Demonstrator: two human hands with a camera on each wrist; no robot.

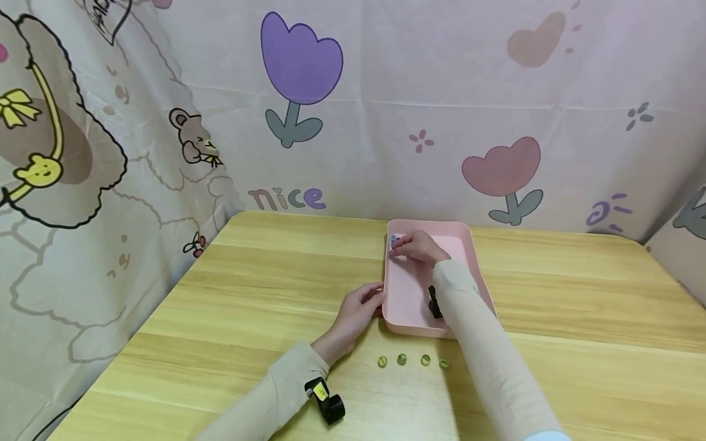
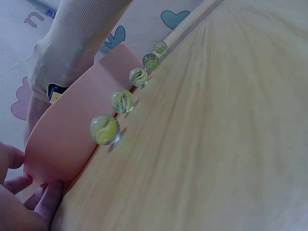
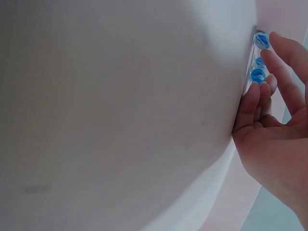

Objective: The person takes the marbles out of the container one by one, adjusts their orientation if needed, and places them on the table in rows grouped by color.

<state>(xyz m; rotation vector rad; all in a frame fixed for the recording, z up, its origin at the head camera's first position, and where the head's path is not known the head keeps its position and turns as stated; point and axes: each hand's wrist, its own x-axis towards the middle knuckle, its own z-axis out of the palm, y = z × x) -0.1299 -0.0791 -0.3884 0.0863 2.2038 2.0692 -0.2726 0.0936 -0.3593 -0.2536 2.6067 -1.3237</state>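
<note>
A shallow pink tray [image 1: 410,288] lies on the wooden table. My left hand [image 1: 357,315] rests at its near left side, with fingertips against the outer wall in the left wrist view. Inside the tray, my right hand [image 1: 421,248] reaches into the far left corner, its fingers loosely bent. Blue-swirled glass marbles lie there along the wall: one marble [image 3: 262,40] is by the index fingertip, another marble [image 3: 257,75] right at the lower fingertips, and a third marble [image 3: 260,62] between them. The head view shows these marbles [image 1: 394,239] partly covered by the fingers.
Several yellow-green glass marbles [image 1: 402,359] stand in a row on the table just before the tray's near edge. A black wrist camera [image 1: 330,407] is strapped to the left sleeve. A printed cloth [image 1: 375,159] hangs behind the table [image 1: 231,306].
</note>
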